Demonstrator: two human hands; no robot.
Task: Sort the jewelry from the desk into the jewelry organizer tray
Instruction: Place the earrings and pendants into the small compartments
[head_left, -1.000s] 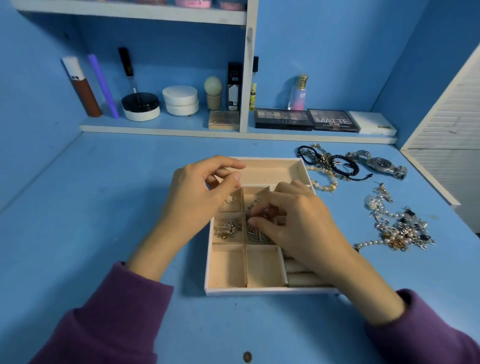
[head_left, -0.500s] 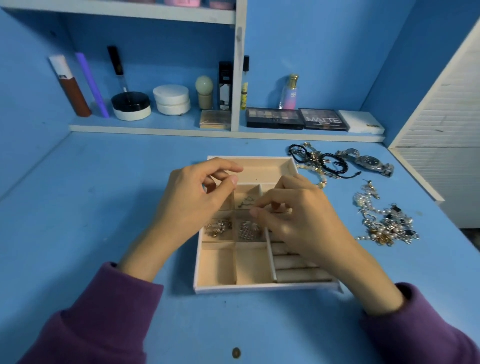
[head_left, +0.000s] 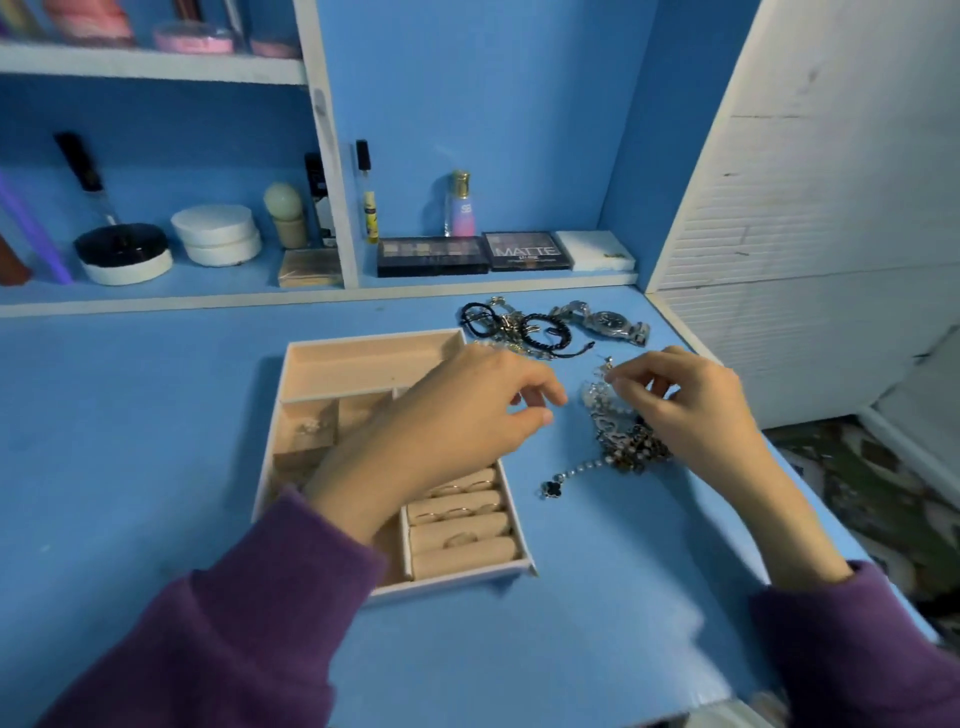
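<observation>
The beige jewelry organizer tray (head_left: 363, 358) lies on the blue desk, with small pieces in its left cells and rings on its roll section (head_left: 460, 512). A tangled pile of jewelry (head_left: 621, 441) with pearls and a black clover charm sits right of the tray. My right hand (head_left: 685, 405) is at the pile's far end, fingertips pinched on a small silver piece (head_left: 605, 366). My left hand (head_left: 467, 415) hovers over the tray's right side, fingers apart and holding nothing; it hides several cells.
Black bracelets (head_left: 519, 327) and a silver watch (head_left: 605, 322) lie behind the pile near the shelf. Cosmetics and palettes (head_left: 431, 254) fill the back shelf. A white slatted panel (head_left: 805, 208) stands at the right, past the desk's right edge.
Both hands have left the tray's small cells. My right hand moved right to the jewelry pile and pinched a piece. My left hand shifted right across the tray. The view swung right.
</observation>
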